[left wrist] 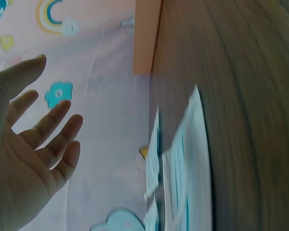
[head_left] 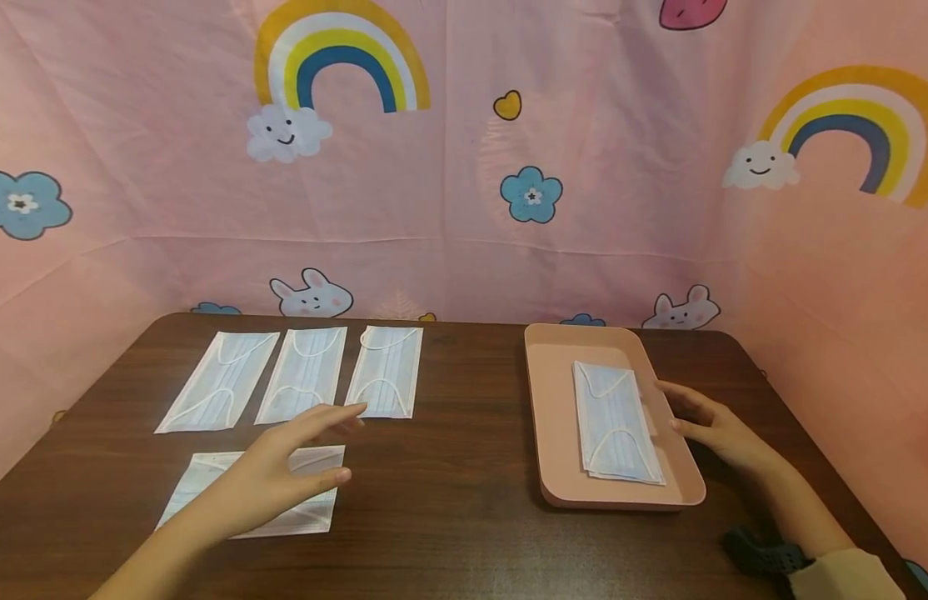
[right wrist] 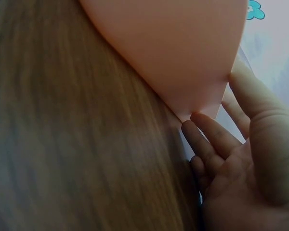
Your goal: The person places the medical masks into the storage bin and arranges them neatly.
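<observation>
My left hand [head_left: 280, 479] hovers with spread fingers above a white disposable face mask [head_left: 306, 512] lying crosswise on the table, and hides part of it. In the left wrist view its palm [left wrist: 19, 187] holds nothing. My right hand [head_left: 726, 433] touches the right side of a pink tray [head_left: 550, 358], with thumb and fingertips against the outer wall [right wrist: 183, 57] in the right wrist view. Inside the tray lie pale blue face masks [head_left: 614, 425], stacked with slightly offset edges; how many is hidden.
Three more face masks lie side by side at the back left: a left one [head_left: 220, 379], a middle one [head_left: 302, 375] and a right one [head_left: 386, 371]. The brown wooden table [head_left: 464, 467] is bordered by a pink patterned cloth [head_left: 464, 167] at the back and sides.
</observation>
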`<move>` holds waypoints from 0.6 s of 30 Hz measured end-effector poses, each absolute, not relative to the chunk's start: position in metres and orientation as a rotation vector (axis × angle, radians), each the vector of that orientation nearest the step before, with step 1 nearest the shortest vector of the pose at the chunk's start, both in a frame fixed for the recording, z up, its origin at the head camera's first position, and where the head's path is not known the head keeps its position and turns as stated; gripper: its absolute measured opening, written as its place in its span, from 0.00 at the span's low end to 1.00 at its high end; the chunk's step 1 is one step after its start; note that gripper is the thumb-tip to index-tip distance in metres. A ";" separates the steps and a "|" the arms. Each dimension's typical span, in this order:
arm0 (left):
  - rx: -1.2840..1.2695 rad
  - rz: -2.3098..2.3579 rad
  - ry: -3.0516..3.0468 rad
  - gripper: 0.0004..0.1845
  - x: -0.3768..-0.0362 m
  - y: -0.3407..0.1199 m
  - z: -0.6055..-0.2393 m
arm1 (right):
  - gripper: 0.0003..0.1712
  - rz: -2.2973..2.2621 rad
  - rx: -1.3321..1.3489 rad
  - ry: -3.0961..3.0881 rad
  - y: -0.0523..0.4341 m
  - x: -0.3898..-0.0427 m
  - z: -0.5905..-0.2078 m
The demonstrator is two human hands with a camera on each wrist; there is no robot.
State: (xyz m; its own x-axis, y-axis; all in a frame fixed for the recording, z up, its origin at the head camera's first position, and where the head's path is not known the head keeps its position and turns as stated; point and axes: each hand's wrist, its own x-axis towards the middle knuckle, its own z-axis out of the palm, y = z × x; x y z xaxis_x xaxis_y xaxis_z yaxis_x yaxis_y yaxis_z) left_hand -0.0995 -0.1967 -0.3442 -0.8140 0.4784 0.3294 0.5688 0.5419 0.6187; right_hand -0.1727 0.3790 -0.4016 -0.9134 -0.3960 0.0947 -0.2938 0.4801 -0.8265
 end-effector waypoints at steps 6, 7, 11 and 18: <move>-0.877 -1.064 -2.653 0.36 -0.099 -0.222 -0.347 | 0.31 -1.441 -0.618 2.599 0.376 -0.170 -0.399; -0.873 -1.063 -2.657 0.36 -0.099 -0.226 -0.348 | 0.31 -1.441 -0.623 2.598 0.376 -0.170 -0.399; -0.875 -1.048 -2.668 0.36 -0.099 -0.240 -0.352 | 0.31 -1.452 -0.603 2.582 0.376 -0.171 -0.400; -0.890 -1.015 -2.671 0.33 -0.100 -0.263 -0.364 | 0.32 -1.450 -0.553 2.575 0.379 -0.173 -0.402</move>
